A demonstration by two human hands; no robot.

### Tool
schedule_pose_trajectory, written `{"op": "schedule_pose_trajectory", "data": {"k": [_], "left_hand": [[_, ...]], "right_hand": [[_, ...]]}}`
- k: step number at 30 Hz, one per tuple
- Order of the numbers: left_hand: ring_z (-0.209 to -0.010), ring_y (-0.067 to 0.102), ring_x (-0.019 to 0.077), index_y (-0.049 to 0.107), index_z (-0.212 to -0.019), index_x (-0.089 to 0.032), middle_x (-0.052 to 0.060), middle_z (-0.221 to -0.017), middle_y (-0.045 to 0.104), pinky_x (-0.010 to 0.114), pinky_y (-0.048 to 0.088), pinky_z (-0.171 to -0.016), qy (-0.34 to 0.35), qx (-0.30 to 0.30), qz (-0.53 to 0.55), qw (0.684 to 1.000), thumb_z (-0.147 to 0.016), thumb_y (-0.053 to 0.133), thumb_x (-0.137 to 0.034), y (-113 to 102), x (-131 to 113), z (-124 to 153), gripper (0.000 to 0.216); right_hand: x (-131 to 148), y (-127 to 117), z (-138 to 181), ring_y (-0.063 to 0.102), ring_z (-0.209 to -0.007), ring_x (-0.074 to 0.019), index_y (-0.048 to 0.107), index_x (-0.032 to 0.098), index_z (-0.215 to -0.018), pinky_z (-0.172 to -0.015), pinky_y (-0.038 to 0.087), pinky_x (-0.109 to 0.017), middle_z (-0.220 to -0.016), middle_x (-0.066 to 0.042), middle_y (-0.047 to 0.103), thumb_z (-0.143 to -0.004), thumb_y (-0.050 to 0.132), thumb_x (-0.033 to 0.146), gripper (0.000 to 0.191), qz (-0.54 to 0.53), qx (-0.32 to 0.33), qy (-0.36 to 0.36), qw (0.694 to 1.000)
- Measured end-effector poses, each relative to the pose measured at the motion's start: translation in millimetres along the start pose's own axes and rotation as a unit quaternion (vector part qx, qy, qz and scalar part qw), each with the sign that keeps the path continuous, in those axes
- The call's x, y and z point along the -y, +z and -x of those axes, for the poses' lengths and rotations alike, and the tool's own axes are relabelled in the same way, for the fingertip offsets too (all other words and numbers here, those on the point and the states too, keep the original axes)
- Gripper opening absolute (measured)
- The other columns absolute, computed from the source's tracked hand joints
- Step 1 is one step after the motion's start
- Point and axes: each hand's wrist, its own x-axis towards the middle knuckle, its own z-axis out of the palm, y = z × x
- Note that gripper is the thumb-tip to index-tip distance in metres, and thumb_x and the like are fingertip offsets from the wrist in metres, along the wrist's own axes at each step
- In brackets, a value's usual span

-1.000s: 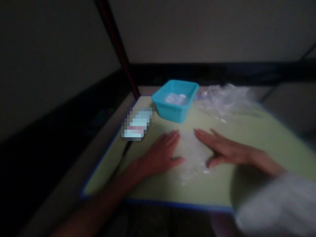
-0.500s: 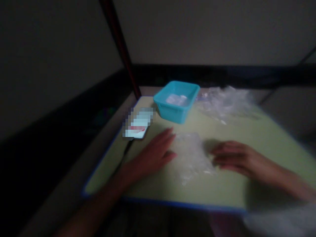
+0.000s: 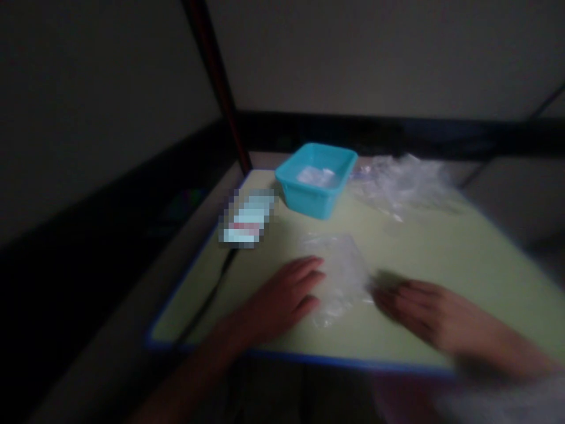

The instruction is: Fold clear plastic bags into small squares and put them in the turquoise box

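A clear crumpled plastic bag (image 3: 339, 274) lies flat on the pale green table (image 3: 441, 259), between my two hands. My left hand (image 3: 289, 294) rests palm down with fingers stretched out, its fingertips on the bag's left edge. My right hand (image 3: 426, 315) lies low over the table just right of the bag, fingers extended and smeared by motion; it holds nothing that I can see.
A turquoise plastic tub (image 3: 315, 178) with something white inside stands at the back of the table. A heap of clear plastic bags (image 3: 404, 182) lies to its right. A blurred small packet (image 3: 247, 219) sits near the left edge. A dark red pole (image 3: 216, 76) rises behind.
Both hands have slid back toward me along the bag. My right hand has come off the bag and moved to its right side.
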Motion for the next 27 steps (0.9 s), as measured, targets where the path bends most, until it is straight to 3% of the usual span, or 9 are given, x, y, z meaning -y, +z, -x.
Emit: {"op": "schedule_pose_trajectory", "data": {"k": [11,14,17,19,24,27], "left_hand": [[-0.133,0.036,0.021,0.052,-0.123,-0.018,0.01,-0.139,0.045,0.04,0.032,-0.11,0.008,-0.004,0.001,1.0,-0.087,0.053,-0.018,2,-1,-1,0.035],[-0.134,0.035,0.0223,0.053,-0.121,-0.017,0.011,-0.14,0.044,0.041,0.032,-0.11,0.001,-0.013,0.003,1.0,-0.086,0.055,-0.018,3,-1,0,0.035],[-0.135,0.032,0.0236,0.055,-0.12,-0.016,0.013,-0.143,0.04,0.042,0.031,-0.11,-0.007,-0.019,0.015,1.0,-0.085,0.054,-0.017,2,-2,0,0.034],[-0.135,0.033,0.0233,0.055,-0.119,-0.015,0.012,-0.144,0.039,0.041,0.032,-0.11,-0.02,-0.021,0.04,0.999,-0.085,0.054,-0.017,2,-3,0,0.034],[-0.118,0.052,0.0205,0.055,-0.119,-0.015,0.011,-0.127,0.058,0.038,0.041,-0.103,-0.104,-0.08,0.147,0.98,-0.087,0.048,-0.019,3,-1,1,0.032],[-0.102,0.062,0.0191,0.06,-0.105,-0.015,0.009,-0.11,0.066,0.034,0.048,-0.091,-0.152,-0.133,0.207,0.957,-0.087,0.047,-0.02,3,0,-2,0.024]], "right_hand": [[-5,7,3,0.061,-0.062,-0.0166,0.062,0.012,-0.105,-0.063,0.052,-0.031,-0.068,-0.004,0.067,-0.095,0.03,0.01,0.034,0.002,-0.016,-0.009,1.0],[-14,13,4,0.064,-0.071,-0.0161,0.06,0.013,-0.113,-0.065,0.054,-0.031,-0.085,-0.007,0.071,-0.095,0.031,0.01,0.034,-0.005,-0.015,0.013,1.0],[-25,19,1,0.064,-0.096,-0.0178,0.058,0.015,-0.119,-0.076,0.055,-0.032,-0.112,-0.011,0.068,-0.095,0.032,0.01,0.035,-0.03,-0.004,0.035,0.999],[-31,24,-4,0.061,-0.107,-0.0187,0.057,0.015,-0.12,-0.084,0.054,-0.034,-0.118,-0.011,0.065,-0.095,0.035,0.012,0.034,-0.052,-0.005,0.043,0.998],[-41,37,-15,0.06,-0.111,-0.0193,0.059,0.015,-0.118,-0.093,0.051,-0.036,-0.117,-0.012,0.066,-0.096,0.037,0.018,0.031,-0.11,-0.035,0.059,0.992],[-46,43,-16,0.06,-0.111,-0.0189,0.059,0.015,-0.117,-0.094,0.051,-0.036,-0.116,-0.012,0.066,-0.097,0.036,0.023,0.031,-0.175,-0.032,0.078,0.981]]}}
